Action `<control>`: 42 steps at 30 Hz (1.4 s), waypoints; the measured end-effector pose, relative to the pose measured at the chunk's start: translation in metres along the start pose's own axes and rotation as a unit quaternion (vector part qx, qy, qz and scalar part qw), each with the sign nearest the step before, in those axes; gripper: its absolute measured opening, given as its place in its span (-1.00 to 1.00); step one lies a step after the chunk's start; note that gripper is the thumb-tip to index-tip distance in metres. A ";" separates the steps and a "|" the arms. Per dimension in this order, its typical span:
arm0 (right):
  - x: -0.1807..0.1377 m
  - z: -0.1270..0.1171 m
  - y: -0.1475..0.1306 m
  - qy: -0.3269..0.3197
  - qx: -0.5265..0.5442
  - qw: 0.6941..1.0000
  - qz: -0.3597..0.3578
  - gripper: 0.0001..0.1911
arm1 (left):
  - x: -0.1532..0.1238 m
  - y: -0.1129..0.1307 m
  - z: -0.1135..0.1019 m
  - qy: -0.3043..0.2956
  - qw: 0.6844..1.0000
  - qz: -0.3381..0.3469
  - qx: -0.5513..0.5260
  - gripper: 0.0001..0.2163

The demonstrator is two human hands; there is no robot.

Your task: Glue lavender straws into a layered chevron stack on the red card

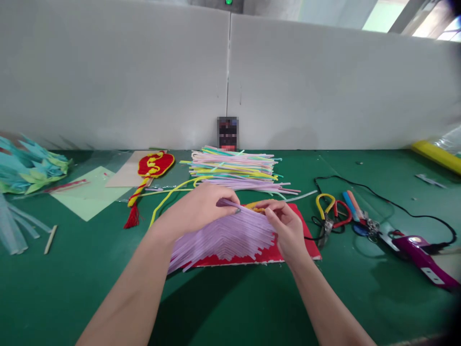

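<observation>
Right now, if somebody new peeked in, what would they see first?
Probably the purple strips spread like a wing over a red sheet, pinched by the left hand, with the right hand at their right end. Behind them lies a pile of colourful strips. Farther left, a red-and-yellow ornament with a red tassel stands out too.

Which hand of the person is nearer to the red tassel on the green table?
The left. The left hand is to the right of the red tassel, at the purple strips; the right hand is farther right, near the strips' right end.
</observation>
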State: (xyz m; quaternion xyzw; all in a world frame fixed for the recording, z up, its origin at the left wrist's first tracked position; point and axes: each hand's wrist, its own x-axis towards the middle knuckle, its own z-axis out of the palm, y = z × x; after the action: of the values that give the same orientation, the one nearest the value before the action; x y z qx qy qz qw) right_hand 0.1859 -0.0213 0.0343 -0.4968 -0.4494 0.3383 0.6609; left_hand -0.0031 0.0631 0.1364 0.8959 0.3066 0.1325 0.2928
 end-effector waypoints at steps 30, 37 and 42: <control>-0.005 0.001 -0.001 0.075 -0.112 0.990 -0.042 -0.82 | 0.004 -0.013 0.001 0.070 0.996 -0.019 -0.057 -0.86; -0.005 0.001 0.002 0.081 -0.103 0.989 -0.066 -0.90 | 0.003 -0.010 0.005 0.074 0.997 -0.017 -0.034 -0.89; -0.005 0.002 0.001 0.082 -0.110 0.988 -0.071 -0.89 | 0.006 -0.007 0.008 0.088 0.995 0.012 0.041 -0.90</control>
State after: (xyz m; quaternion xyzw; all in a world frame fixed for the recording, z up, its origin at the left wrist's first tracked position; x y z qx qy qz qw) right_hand 0.1820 -0.0249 0.0320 -0.5594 -0.4626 0.1967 0.6591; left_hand 0.0015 0.0676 0.1262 0.8957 0.3256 0.2012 0.2264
